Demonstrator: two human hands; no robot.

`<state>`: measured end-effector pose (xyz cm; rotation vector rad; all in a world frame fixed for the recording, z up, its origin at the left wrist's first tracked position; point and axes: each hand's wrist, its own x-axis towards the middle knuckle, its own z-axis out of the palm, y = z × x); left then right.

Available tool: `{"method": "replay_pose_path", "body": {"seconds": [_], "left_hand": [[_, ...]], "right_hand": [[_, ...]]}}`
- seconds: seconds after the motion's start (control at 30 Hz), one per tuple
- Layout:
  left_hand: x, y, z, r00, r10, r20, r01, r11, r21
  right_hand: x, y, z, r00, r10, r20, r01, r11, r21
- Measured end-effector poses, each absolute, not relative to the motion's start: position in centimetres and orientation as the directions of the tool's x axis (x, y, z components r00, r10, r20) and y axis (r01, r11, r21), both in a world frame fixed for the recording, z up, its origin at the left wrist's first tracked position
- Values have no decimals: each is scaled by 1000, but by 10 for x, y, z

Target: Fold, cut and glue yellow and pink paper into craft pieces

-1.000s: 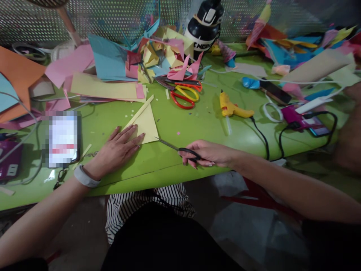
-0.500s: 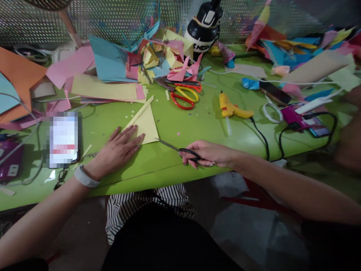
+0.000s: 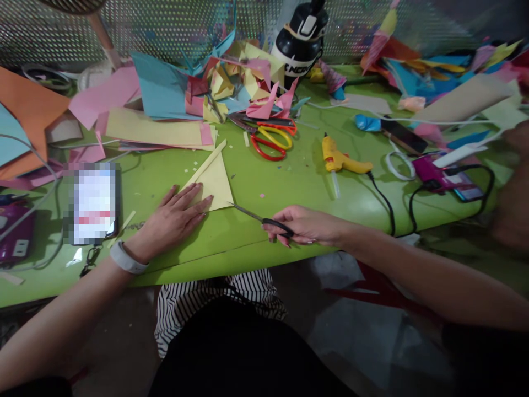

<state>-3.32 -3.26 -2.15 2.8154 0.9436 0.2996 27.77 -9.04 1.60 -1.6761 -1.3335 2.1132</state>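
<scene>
A folded sheet of pale yellow paper (image 3: 216, 182) lies on the green table, with a narrow folded strip along its upper left edge. My left hand (image 3: 177, 212) rests flat across its lower left part, fingers stretched out. In my right hand (image 3: 295, 223) is a pair of scissors (image 3: 248, 212) with black handles, my fingers wrapped round the grips. The scissors' blades look closed, and their tip points left at the paper's lower right corner. Whether the tip touches the paper I cannot tell.
Behind the paper lie red- and yellow-handled scissors (image 3: 270, 140). A yellow glue gun (image 3: 341, 157) with a black cord sits to the right. A phone (image 3: 94, 204) lies at left. Coloured paper pieces (image 3: 163, 88) and a black-and-white bottle (image 3: 298, 47) line the back.
</scene>
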Motion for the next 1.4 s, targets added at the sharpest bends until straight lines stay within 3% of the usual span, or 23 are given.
{"method": "replay_pose_path", "body": {"seconds": [0.33, 1.4], "left_hand": [[-33, -33, -21, 779, 613, 133, 582, -786, 210], [-34, -34, -24, 773, 620, 138, 583, -779, 232]], "right_hand": [[278, -89, 16, -327, 589, -739, 467, -579, -668], [273, -79, 11, -457, 602, -655, 342, -561, -754]]}}
